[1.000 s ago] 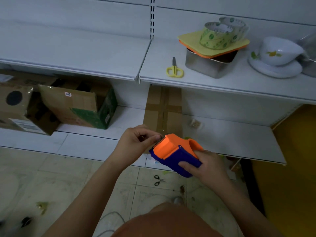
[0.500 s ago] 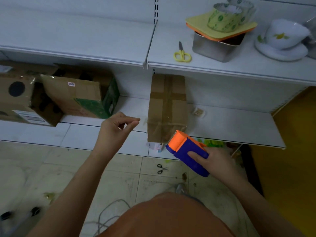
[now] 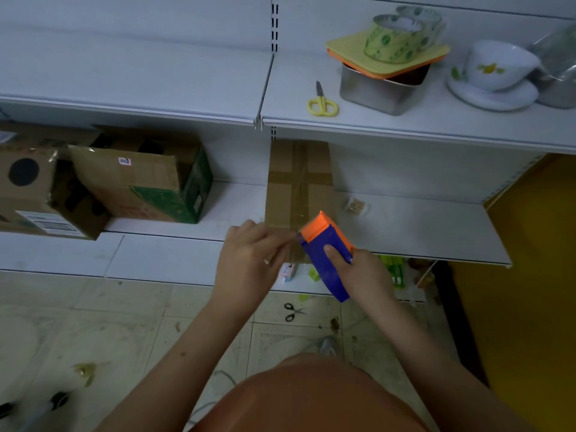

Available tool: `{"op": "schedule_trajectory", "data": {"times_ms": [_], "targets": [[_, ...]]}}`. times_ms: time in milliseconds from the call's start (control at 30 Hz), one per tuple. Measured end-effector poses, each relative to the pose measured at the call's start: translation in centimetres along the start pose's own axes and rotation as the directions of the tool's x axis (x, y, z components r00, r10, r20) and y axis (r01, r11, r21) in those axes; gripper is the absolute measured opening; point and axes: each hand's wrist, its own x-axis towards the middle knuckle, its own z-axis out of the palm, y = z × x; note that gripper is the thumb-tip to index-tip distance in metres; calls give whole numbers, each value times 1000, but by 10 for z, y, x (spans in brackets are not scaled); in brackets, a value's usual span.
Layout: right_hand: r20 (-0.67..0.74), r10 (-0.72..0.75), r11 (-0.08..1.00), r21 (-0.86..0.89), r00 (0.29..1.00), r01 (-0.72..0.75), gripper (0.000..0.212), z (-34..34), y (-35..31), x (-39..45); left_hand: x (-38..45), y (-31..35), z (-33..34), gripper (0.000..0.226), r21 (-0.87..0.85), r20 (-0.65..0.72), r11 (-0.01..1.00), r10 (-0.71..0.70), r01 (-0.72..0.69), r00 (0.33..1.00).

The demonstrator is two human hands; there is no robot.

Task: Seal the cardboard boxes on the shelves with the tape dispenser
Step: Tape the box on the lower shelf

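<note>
The tape dispenser (image 3: 325, 249) is blue with an orange head. The box (image 3: 299, 185) is brown with a cross of brown tape. The scissors (image 3: 323, 102) have yellow handles. The tape rolls (image 3: 394, 39) carry green print; the cup (image 3: 498, 65) is white with a yellow-green motif.

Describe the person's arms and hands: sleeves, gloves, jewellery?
Both forearms are bare up to the frame's lower edge, with no sleeve in view. The left hand and right hand have no gloves, and no rings, watch or bands are visible. An orange garment shows at the bottom, between the arms.
</note>
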Motion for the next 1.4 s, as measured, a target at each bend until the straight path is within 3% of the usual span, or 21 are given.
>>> {"op": "schedule_trajectory", "data": {"times_ms": [100, 167, 300, 467, 600, 667, 733, 800, 933, 1033, 1100, 1233, 1400], "targets": [[93, 73, 961, 261, 993, -95, 62, -3, -14, 5, -4, 14, 11, 22, 70, 84, 991, 104, -110, 991], [211, 161, 862, 447, 964, -241, 68, -9, -22, 8, -7, 21, 18, 34, 95, 169, 988, 108, -126, 980], [342, 170, 726, 591, 924, -352, 74, -15, -30, 12, -19, 31, 34, 53, 165, 343, 972, 100, -164, 934], [321, 170, 696, 631, 932, -344, 73, -6, -27, 19, -33, 42, 55, 82, 259, 416, 957, 13, -132, 909], [274, 198, 635, 696, 941, -336, 39, -1, -23, 23, -40, 48, 67, 91, 252, 440, 966, -56, -64, 896], [234, 223, 618, 717, 946, -323, 29, 1, -20, 25, -43, 47, 72, 95, 156, 477, 987, -32, -48, 878], [202, 238, 590, 747, 950, -307, 27, 6, -12, 31, -45, 36, 76, 90, -50, 552, 999, 35, -8, 833], [156, 254, 622, 730, 954, -285, 23, 7, -5, 36, -51, 19, 77, 83, -193, 645, 972, 22, 134, 764], [95, 308, 656, 700, 947, -283, 24, 4, 13, 54, -77, -19, 85, 78, -92, 709, 939, -172, 330, 684], [103, 316, 643, 707, 943, -293, 30, 0, 27, 73, -79, -43, 93, 65, -31, 651, 895, -320, 445, 688], [125, 317, 630, 714, 940, -307, 36, -1, 34, 84, -65, -50, 99, 54, -12, 528, 832, -465, 554, 710], [125, 288, 627, 725, 950, -285, 35, 4, 41, 102, -21, -59, 116, 39, 45, 239, 703, -698, 710, 675], [138, 212, 702, 668, 968, -249, 39, 13, 41, 128, 25, -75, 141, 31, 204, 223, 622, -782, 756, 583]]}}
